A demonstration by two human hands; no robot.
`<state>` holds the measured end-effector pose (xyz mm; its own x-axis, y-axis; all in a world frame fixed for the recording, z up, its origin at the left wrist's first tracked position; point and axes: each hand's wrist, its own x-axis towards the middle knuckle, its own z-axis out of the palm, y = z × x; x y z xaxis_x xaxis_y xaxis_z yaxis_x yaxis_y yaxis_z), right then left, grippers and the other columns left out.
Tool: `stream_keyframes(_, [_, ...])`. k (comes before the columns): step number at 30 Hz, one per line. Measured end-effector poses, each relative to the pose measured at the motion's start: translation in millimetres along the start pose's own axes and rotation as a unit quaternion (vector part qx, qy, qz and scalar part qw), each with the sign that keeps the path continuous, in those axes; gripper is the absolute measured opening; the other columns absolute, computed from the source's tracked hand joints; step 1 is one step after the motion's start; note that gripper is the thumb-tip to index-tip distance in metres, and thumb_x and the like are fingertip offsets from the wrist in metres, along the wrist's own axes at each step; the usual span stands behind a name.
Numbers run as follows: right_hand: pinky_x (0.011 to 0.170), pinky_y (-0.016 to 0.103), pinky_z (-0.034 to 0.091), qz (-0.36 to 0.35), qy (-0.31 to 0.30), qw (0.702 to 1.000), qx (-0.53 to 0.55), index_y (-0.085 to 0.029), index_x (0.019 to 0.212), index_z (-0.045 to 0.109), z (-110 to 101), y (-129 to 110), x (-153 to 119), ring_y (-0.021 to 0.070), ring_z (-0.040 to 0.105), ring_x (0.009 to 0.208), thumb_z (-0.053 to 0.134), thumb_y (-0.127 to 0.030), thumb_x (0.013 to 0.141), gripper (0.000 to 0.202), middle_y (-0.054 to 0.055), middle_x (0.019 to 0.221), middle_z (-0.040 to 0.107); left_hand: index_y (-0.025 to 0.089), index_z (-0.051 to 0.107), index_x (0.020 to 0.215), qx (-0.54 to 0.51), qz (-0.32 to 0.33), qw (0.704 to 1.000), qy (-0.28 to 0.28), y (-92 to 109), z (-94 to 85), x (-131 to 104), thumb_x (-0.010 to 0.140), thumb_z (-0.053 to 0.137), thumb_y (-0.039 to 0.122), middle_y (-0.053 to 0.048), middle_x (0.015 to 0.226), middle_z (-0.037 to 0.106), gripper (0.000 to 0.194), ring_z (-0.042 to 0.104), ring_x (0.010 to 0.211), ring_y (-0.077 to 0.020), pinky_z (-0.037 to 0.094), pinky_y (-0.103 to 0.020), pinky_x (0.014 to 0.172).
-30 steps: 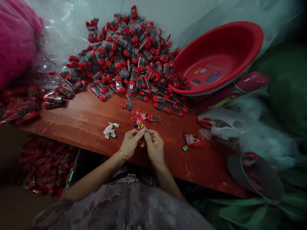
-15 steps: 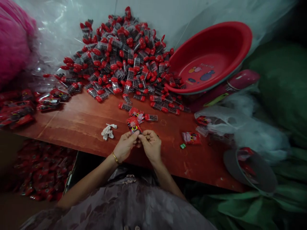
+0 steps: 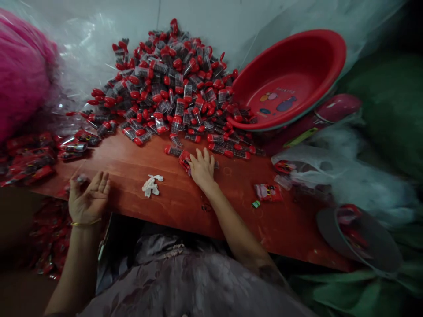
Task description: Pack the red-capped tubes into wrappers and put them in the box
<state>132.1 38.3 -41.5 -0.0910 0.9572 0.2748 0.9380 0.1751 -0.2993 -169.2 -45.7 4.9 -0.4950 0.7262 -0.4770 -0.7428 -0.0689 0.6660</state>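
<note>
My left hand (image 3: 88, 200) is at the table's left front edge, palm up with fingers apart. A blurred red and clear packet (image 3: 81, 178) shows just beyond its thumb; I cannot tell whether they touch. My right hand (image 3: 202, 169) reaches over the middle of the table, fingers spread. It touches or covers the edge of a red printed packet (image 3: 185, 162). Under its fingers a small clear tube (image 3: 216, 164) is mostly hidden. Beyond lies a large heap of clear tubes with red caps and dark contents (image 3: 178, 83).
A red basin (image 3: 297, 75) leans at the back right. Filled red packets (image 3: 31, 160) lie at the left, more below the table edge. A crumpled white scrap (image 3: 152, 186), a pink-red packet (image 3: 267, 192) and a grey container (image 3: 340, 237) are nearer me. Plastic bags (image 3: 307, 160) lie right.
Both hands were together over a red packet in the middle. They have parted: my left hand moved left to the table edge, my right hand moved forward over the packet and tube.
</note>
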Motion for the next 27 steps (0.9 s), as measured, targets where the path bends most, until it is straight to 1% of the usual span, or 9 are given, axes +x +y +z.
stream_keyframes(2, [0.102,0.058,0.021,0.001,-0.007,1.000,-0.011,-0.021,0.109,0.065,8,-2,-1,0.0334,0.028,0.131,0.045,-0.024,0.090,0.028,0.009,0.134,0.050,0.012,0.059,0.107,0.015,-0.032,0.999,-0.019,-2,-2.9,-1,0.086,0.041,0.048,-0.015,0.110,0.065,0.046,0.058,0.109,-0.0207,0.050,-0.030,0.085])
stream_keyframes(5, [0.103,0.058,0.017,-0.011,0.014,1.000,-0.016,-0.024,0.100,0.069,10,-5,-7,0.0319,0.032,0.129,0.046,-0.022,0.089,0.025,0.005,0.127,0.057,0.016,0.061,0.099,0.082,-0.057,0.994,-0.051,-25,9.6,-16,0.084,0.048,0.038,-0.010,0.102,0.069,0.030,0.064,0.096,-0.0196,0.051,-0.031,0.080])
stream_keyframes(7, [0.103,0.059,0.015,-0.019,0.040,0.999,-0.013,-0.026,0.098,0.069,6,-5,-12,0.0305,0.036,0.126,0.048,-0.024,0.089,0.023,0.003,0.123,0.060,0.017,0.063,0.094,0.153,-0.031,0.983,-0.101,-49,26.3,-31,0.076,0.062,0.037,-0.007,0.093,0.070,0.027,0.066,0.086,-0.0179,0.051,-0.030,0.079])
stream_keyframes(11, [0.103,0.057,0.014,-0.015,0.107,0.994,0.014,-0.030,0.099,0.069,-5,-4,-24,0.0267,0.043,0.120,0.052,-0.030,0.088,0.020,0.002,0.117,0.064,0.014,0.066,0.093,0.289,0.028,0.933,-0.213,-99,65.2,-53,0.062,0.075,0.037,-0.006,0.085,0.070,0.040,0.065,0.077,-0.0172,0.049,-0.029,0.076])
stream_keyframes(16, [0.104,0.051,0.018,-0.006,0.165,0.984,0.060,-0.030,0.096,0.069,-19,-8,-40,0.0242,0.051,0.111,0.054,-0.033,0.087,0.018,0.000,0.108,0.069,0.015,0.069,0.084,0.332,0.067,0.887,-0.314,-149,97.1,-43,0.064,0.073,0.034,-0.003,0.078,0.069,0.028,0.060,0.071,-0.0131,0.045,-0.023,0.070])
stream_keyframes(19, [0.102,0.045,0.029,0.007,0.178,0.974,0.138,-0.025,0.103,0.067,-23,-6,-44,0.0234,0.053,0.110,0.056,-0.036,0.084,0.024,0.005,0.110,0.067,0.014,0.068,0.068,0.406,0.128,0.848,-0.316,-162,102.2,-33,0.069,0.066,0.040,0.001,0.059,0.062,0.026,0.051,0.057,-0.0106,0.039,-0.020,0.058])
stream_keyframes(22, [0.088,0.037,0.044,0.072,0.151,0.947,0.275,-0.017,0.114,0.060,-21,0,-42,0.0222,0.059,0.097,0.060,-0.042,0.079,0.043,0.011,0.108,0.066,0.013,0.066,0.063,0.455,0.173,0.819,-0.304,-164,102.3,-28,0.071,0.062,0.045,0.003,0.051,0.053,0.034,0.042,0.051,-0.0090,0.031,-0.020,0.051])
stream_keyframes(25, [0.071,0.030,0.049,0.129,0.103,0.900,0.403,-0.014,0.104,0.063,-19,3,-36,0.0179,0.062,0.075,0.062,-0.045,0.074,0.043,0.007,0.090,0.070,0.012,0.063,0.058,0.471,0.185,0.804,-0.311,-162,102.7,-26,0.071,0.061,0.050,0.004,0.049,0.047,0.040,0.037,0.049,-0.0082,0.026,-0.021,0.048])
stream_keyframes(27, [0.066,0.027,0.048,0.137,0.102,0.878,0.447,-0.015,0.092,0.067,-18,3,-32,0.0159,0.060,0.068,0.061,-0.045,0.074,0.036,0.004,0.080,0.070,0.013,0.062,0.056,0.489,0.190,0.791,-0.315,-161,104.5,-25,0.070,0.061,0.053,0.004,0.048,0.045,0.042,0.036,0.049,-0.0081,0.025,-0.021,0.048])
